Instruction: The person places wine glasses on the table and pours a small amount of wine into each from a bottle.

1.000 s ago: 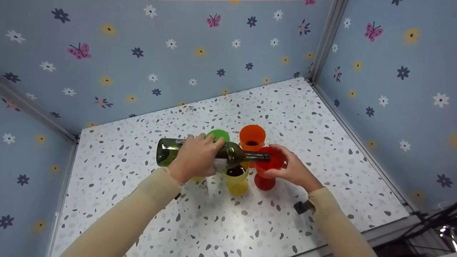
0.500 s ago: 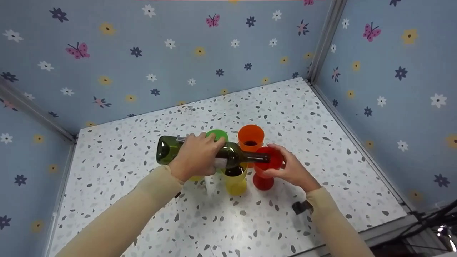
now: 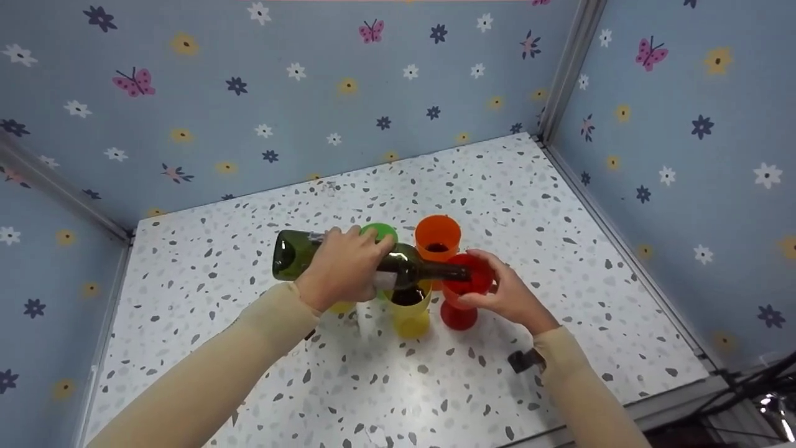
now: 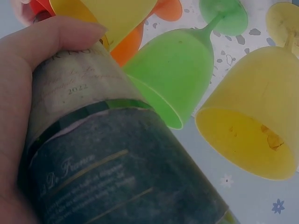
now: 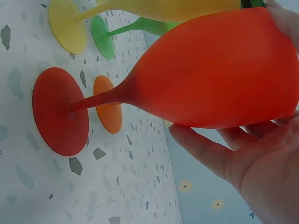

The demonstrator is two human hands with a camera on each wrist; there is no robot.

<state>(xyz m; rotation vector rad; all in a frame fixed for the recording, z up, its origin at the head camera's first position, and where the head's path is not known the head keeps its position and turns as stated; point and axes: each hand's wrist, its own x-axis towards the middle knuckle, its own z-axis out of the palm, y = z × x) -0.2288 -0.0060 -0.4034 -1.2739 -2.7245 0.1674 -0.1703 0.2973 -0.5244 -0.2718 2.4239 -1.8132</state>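
My left hand (image 3: 345, 264) grips a green glass wine bottle (image 3: 407, 264) around its body. The bottle lies nearly level, its mouth over the bowl of a red goblet (image 3: 460, 318). Curled around that goblet's rim and bowl is my right hand (image 3: 516, 298); the right wrist view shows the red bowl (image 5: 219, 70) between thumb and fingers. The goblet's foot (image 5: 60, 112) appears to rest on the table. Beneath the bottle neck stands a yellow goblet (image 3: 410, 322) with dark liquid inside. The bottle's printed label (image 4: 93, 163) faces the left wrist camera.
An orange goblet (image 3: 438, 231) holding some dark liquid stands behind the red one. A green goblet (image 3: 379, 231) and a second yellow goblet (image 4: 257, 88) are partly hidden by the left hand and bottle. Flower-patterned walls (image 3: 323, 112) enclose the speckled tabletop (image 3: 385, 386).
The bottle's base end has risen slightly, tipping it a bit more toward the red goblet. My right hand and the goblets stay nearly still; the head view shifts a little.
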